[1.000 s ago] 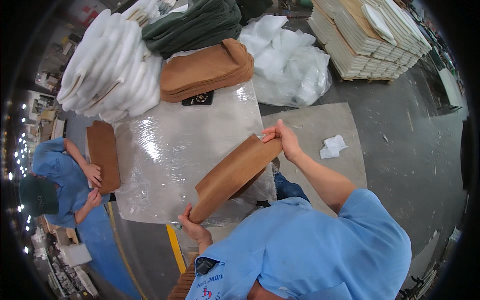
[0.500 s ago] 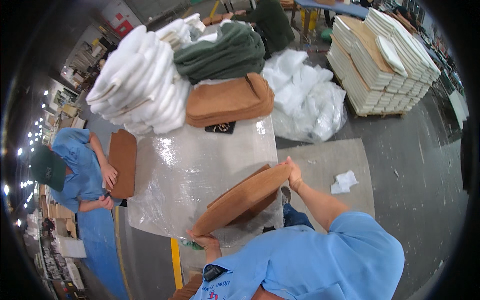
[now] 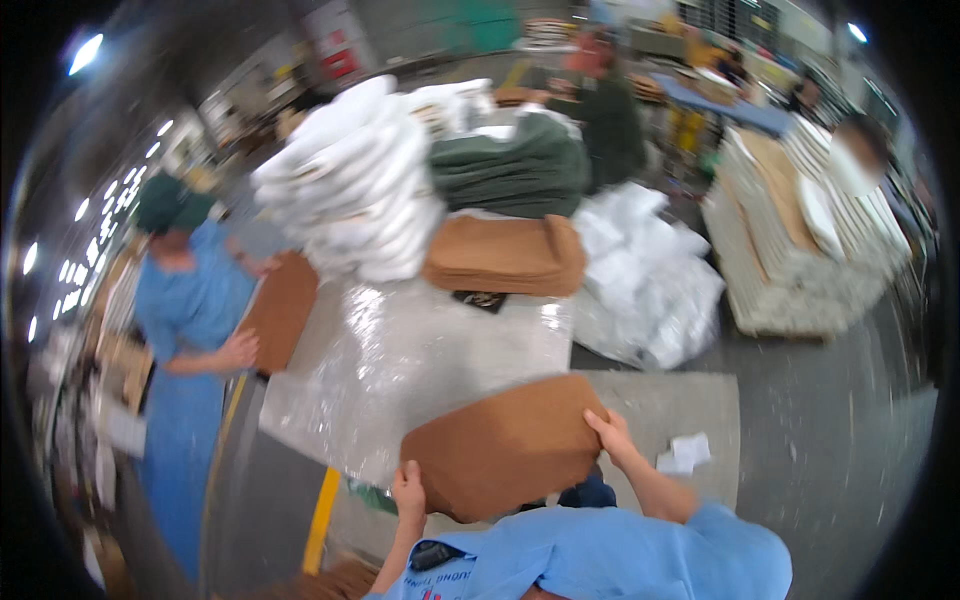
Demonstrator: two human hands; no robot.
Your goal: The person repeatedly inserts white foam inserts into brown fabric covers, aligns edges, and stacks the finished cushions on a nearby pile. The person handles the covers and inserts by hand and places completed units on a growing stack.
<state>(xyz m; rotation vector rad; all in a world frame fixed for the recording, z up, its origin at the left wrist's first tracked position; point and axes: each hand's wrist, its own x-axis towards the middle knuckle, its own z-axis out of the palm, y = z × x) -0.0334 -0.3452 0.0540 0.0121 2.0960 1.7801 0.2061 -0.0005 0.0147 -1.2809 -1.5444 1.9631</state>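
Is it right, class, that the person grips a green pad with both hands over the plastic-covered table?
Not quite: the pad is brown, not green. The head view shows the left hand and right hand gripping it over the plastic-covered table.

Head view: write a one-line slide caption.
Both hands, left and right, hold a brown pad over a plastic-covered table while a co-worker handles another.

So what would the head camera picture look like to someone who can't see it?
A person in a blue shirt holds a flat brown pad with the left hand and right hand, over a table covered in shiny plastic wrap. Behind it sit piles of white cushions, green cushions and brown pads. On the left, a co-worker in blue holds another brown pad.
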